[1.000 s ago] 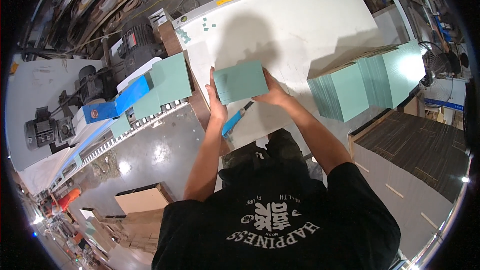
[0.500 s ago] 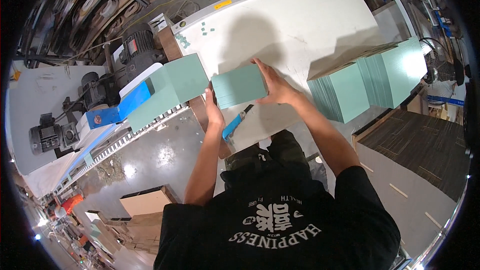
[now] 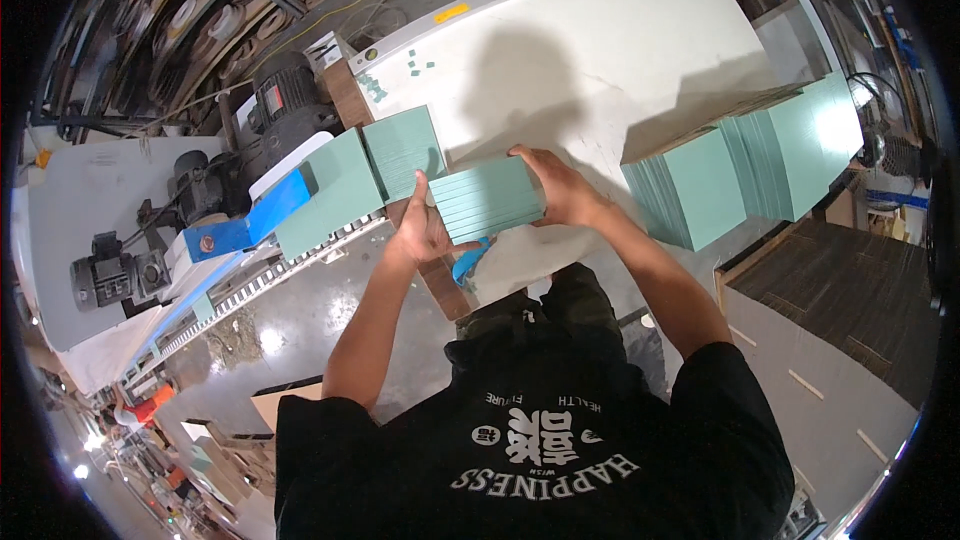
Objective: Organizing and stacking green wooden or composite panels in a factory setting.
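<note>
Between my two hands is a stack of pale green boards [image 3: 488, 202], tilted so that the layered edges face me. My left hand [image 3: 424, 232] grips its left end, thumb up along the side and fingers partly beneath. The right hand [image 3: 568, 192] wraps the other end. Under the stack, near the table's front edge, lies a blue-handled tool [image 3: 468, 262], partly covered. Just left of my left hand, a green panel [image 3: 404, 146] sits at the end of the machine, with another green panel [image 3: 332, 184] right behind it.
Larger stacks of green boards [image 3: 705, 180] stand on the right of the white table [image 3: 620, 50]. A long spirit level [image 3: 480, 8] lies along the far edge, near small green scraps [image 3: 420, 68]. The machine with black motors [image 3: 285, 105] fills the left. A dark wood-pattern board [image 3: 840, 285] is at right.
The held stack has come slightly nearer me and tipped, showing its layers and covering more of the blue tool. The front green panel on the machine has moved right; a seam now shows behind it.
</note>
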The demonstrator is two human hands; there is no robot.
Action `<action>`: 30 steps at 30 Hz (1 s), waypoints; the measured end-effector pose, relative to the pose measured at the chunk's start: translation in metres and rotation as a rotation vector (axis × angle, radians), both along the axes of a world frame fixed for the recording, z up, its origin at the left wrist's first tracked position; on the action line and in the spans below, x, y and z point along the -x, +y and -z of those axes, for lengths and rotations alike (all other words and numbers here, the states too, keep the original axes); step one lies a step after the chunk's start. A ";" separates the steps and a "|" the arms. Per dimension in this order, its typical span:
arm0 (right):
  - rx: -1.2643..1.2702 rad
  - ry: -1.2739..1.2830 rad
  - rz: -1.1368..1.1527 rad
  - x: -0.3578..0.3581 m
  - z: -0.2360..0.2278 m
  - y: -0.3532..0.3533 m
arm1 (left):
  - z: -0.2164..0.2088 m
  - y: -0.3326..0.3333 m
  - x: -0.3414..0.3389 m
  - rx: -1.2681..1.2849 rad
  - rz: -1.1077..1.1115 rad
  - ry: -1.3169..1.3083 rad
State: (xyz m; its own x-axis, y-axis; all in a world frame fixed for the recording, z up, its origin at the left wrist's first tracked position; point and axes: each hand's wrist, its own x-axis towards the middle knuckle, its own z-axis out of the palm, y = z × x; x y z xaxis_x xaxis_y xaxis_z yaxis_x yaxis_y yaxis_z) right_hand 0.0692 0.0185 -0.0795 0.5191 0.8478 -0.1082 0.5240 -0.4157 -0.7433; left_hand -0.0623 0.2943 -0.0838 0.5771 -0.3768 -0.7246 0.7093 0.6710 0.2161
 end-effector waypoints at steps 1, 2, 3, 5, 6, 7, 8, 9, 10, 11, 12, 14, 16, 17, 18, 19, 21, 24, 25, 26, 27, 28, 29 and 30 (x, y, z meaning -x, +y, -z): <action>0.003 0.000 0.017 0.001 -0.001 -0.002 | -0.004 -0.003 -0.006 -0.010 0.014 0.007; 0.012 0.003 0.033 0.001 -0.003 -0.002 | -0.005 -0.005 -0.011 -0.005 0.034 0.005; 0.022 0.005 0.053 0.002 -0.004 -0.002 | -0.005 -0.006 -0.015 -0.068 0.033 0.070; -0.078 0.050 0.048 0.002 -0.004 -0.001 | 0.005 -0.005 -0.022 -0.210 0.024 0.173; -0.189 0.098 0.011 0.002 -0.004 -0.001 | 0.013 0.002 -0.020 -0.210 0.018 0.196; -0.106 0.007 0.054 0.012 -0.002 -0.002 | 0.019 0.006 -0.017 -0.209 0.014 0.221; -0.116 -0.019 0.058 0.018 0.006 -0.007 | 0.011 0.001 -0.017 -0.242 0.045 0.230; -0.129 -0.047 0.054 0.021 0.010 -0.010 | 0.002 -0.003 -0.014 -0.279 0.067 0.237; -0.118 -0.060 0.081 0.024 0.005 -0.012 | 0.003 -0.004 -0.006 -0.306 0.057 0.243; -0.029 -0.089 0.000 0.029 -0.003 -0.014 | 0.005 -0.006 0.003 -0.333 0.045 0.248; 0.060 -0.115 -0.080 0.035 -0.008 -0.017 | 0.006 -0.009 0.010 -0.265 0.018 0.170; 0.038 -0.235 -0.065 0.056 0.002 -0.026 | 0.007 -0.016 0.026 -0.164 -0.022 0.052; -0.089 -0.375 -0.061 0.073 -0.014 -0.033 | 0.005 -0.024 0.046 -0.134 -0.056 0.001; -0.082 -0.381 -0.051 0.080 -0.023 -0.041 | 0.004 -0.028 0.054 -0.107 -0.100 -0.059; -0.146 -0.418 -0.078 0.087 -0.029 -0.049 | 0.005 -0.031 0.064 -0.072 -0.115 -0.073; -0.228 -0.454 -0.137 0.093 -0.037 -0.051 | 0.002 -0.035 0.080 -0.085 -0.168 -0.110; -0.249 -0.505 -0.112 0.101 -0.057 -0.072 | -0.017 -0.061 0.082 -0.130 -0.164 -0.231; -0.212 -0.597 -0.127 0.105 -0.080 -0.106 | -0.038 -0.096 0.076 -0.077 -0.149 -0.281; -0.222 -0.609 -0.126 0.103 -0.088 -0.117 | -0.037 -0.104 0.077 -0.088 -0.148 -0.292; -0.217 -0.633 -0.133 0.101 -0.094 -0.130 | -0.029 -0.114 0.077 -0.091 -0.174 -0.288; -0.214 -0.658 -0.139 0.098 -0.099 -0.143 | -0.025 -0.124 0.077 -0.096 -0.199 -0.284; -0.194 -0.707 -0.152 0.093 -0.102 -0.158 | -0.039 -0.140 0.069 -0.144 -0.179 -0.303; -0.205 -0.719 -0.150 0.087 -0.112 -0.173 | -0.041 -0.153 0.064 -0.155 -0.180 -0.315; -0.189 -0.723 -0.163 0.081 -0.124 -0.188 | -0.041 -0.165 0.059 -0.161 -0.171 -0.320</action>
